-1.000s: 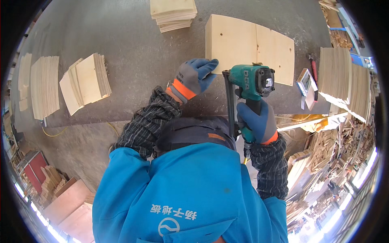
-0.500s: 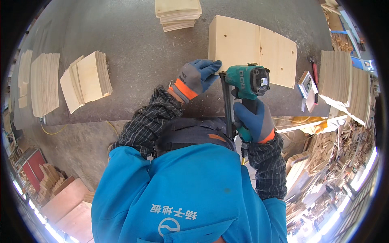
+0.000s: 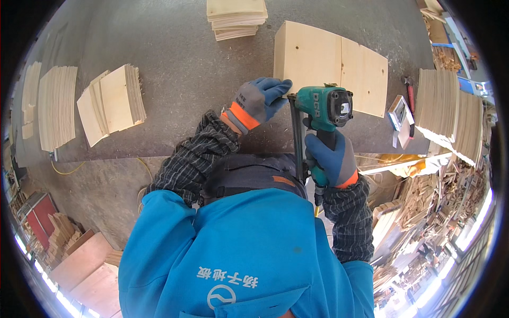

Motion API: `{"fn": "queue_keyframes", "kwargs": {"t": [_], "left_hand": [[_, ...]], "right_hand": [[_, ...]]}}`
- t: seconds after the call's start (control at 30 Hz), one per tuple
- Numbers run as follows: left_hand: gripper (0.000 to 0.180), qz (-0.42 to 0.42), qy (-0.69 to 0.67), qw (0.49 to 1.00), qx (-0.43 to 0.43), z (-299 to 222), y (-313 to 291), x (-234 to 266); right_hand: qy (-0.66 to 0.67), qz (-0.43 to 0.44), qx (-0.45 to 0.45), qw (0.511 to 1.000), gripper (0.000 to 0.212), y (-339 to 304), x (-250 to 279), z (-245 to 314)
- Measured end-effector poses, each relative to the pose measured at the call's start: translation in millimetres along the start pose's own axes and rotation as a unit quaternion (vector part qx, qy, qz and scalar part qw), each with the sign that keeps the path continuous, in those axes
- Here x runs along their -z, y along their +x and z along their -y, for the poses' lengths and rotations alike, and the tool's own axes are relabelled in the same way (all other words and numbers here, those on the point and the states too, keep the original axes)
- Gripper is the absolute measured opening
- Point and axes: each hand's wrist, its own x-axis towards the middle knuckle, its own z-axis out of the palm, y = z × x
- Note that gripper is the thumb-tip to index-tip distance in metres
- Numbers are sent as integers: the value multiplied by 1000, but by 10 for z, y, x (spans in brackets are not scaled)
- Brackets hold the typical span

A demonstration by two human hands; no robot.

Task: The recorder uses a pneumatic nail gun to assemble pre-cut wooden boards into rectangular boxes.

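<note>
A pale wooden box [image 3: 313, 55], its top made of two knotted boards, rests on the dark table right of centre. At its near left corner my left hand [image 3: 258, 103], in a grey and blue work glove, grips the edge with bent fingers; the thumb is hidden. My right hand [image 3: 334, 157], gloved alike, is wrapped round the handle of a teal and black nail gun [image 3: 318, 103]. The gun's nose meets the near edge of the box, close to my left fingertips. Its long black magazine [image 3: 297, 138] points back toward my waist.
Stacks of thin wooden boards stand at the far middle [image 3: 237, 18], at the left [image 3: 119, 103] and at the right edge [image 3: 437, 100]. A red-handled hammer [image 3: 409, 95] lies near a small open box [image 3: 397, 112]. Yellow hose [image 3: 69, 173] hangs below the table's near edge.
Both hands, the nail gun and the wooden box keep their places relative to one another. Only the view has shifted very slightly.
</note>
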Motion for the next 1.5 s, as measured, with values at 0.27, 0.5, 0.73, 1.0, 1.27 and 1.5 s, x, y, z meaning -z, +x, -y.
{"fn": "queue_keyframes", "kwargs": {"t": [0.27,0.5,0.73,1.0,1.27,1.5], "left_hand": [[45,-9,-9,1000,-9,-7,13,13],[43,24,-4,999,23,-49,53,77],[72,102,95,990,38,-609,609,404],[77,242,181,950,-78,-679,1282,-797],[67,240,206,945,-88,-644,1252,-1011],[68,247,190,946,-84,-602,1239,-1008]], "right_hand": [[17,11,-19,1000,42,-59,1,98],[126,-70,-12,990,42,-488,267,-13],[160,-176,-10,971,47,-883,634,-450],[196,-210,-53,956,46,-947,778,-725],[229,-206,-62,949,39,-964,893,-798],[229,-166,-30,959,42,-732,999,-496]]}}
